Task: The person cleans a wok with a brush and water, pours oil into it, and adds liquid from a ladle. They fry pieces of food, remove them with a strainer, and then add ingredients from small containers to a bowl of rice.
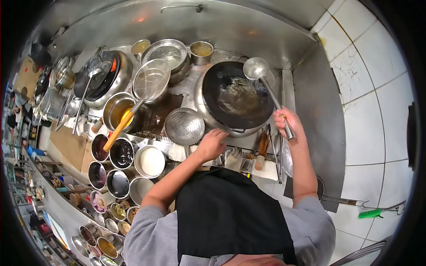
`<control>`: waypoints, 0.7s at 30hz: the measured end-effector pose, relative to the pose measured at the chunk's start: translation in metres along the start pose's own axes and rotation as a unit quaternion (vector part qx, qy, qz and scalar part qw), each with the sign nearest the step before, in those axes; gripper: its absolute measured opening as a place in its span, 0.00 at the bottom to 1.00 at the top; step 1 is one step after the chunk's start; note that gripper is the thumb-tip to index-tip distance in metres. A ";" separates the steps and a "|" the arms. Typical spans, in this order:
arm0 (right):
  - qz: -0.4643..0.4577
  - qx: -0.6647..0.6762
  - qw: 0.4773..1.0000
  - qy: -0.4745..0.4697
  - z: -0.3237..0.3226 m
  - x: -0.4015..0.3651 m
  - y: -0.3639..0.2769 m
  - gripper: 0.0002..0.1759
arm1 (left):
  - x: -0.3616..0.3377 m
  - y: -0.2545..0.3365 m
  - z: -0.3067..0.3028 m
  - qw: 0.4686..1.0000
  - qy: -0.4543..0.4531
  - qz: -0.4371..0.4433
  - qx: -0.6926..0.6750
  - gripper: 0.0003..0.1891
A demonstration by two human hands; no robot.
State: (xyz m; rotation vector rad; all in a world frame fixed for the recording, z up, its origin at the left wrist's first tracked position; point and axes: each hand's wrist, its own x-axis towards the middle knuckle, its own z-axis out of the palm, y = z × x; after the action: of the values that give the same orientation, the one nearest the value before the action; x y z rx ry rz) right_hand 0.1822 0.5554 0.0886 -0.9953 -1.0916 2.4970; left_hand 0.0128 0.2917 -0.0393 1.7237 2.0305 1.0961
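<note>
My right hand (287, 123) is closed around the handle of a metal ladle (256, 68). The ladle's bowl is raised over the right back rim of a black wok (217, 95). Some cloudy brownish liquid (242, 96) lies in the bottom of the wok, which sits on a round steel burner ring. Just in front of the wok's left front edge is my left hand (214, 142), its fingers loosely bent and slightly apart, with nothing visible in them. Beside it, to the left, rests a perforated metal strainer (184, 126).
A wire-mesh skimmer (151, 80) with a wooden handle lies across pots at the left. Several sauce pots, including a white-filled pot (150, 162), stand at front left. Another wok (100, 73) is at far left. A bamboo brush (261, 155) stands near the front edge.
</note>
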 end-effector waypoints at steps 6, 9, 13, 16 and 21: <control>-0.045 -0.094 0.990 0.100 -0.085 -0.055 0.011 0.36 | 0.076 0.005 0.090 0.991 -0.083 -0.054 0.092 0.08; -0.052 -0.185 0.978 0.076 -0.115 -0.079 0.040 0.39 | 0.073 -0.002 0.110 0.990 -0.005 -0.055 0.127 0.08; -0.145 -0.368 0.895 0.206 -0.150 -0.074 0.110 0.38 | 0.074 0.000 0.107 0.989 -0.016 -0.058 0.134 0.07; -0.202 -0.448 0.837 0.239 -0.164 -0.070 0.152 0.40 | 0.078 -0.004 0.108 0.987 -0.045 -0.073 0.140 0.07; -0.167 -0.531 0.782 0.281 -0.223 -0.056 0.248 0.39 | 0.075 0.007 0.101 0.994 0.022 -0.067 0.078 0.07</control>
State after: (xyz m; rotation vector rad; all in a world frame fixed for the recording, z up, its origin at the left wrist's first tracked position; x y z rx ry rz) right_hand 0.3860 0.4825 -0.1711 -1.4500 -2.1968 1.0102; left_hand 0.0614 0.3986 -0.0835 1.6191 2.2766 0.9646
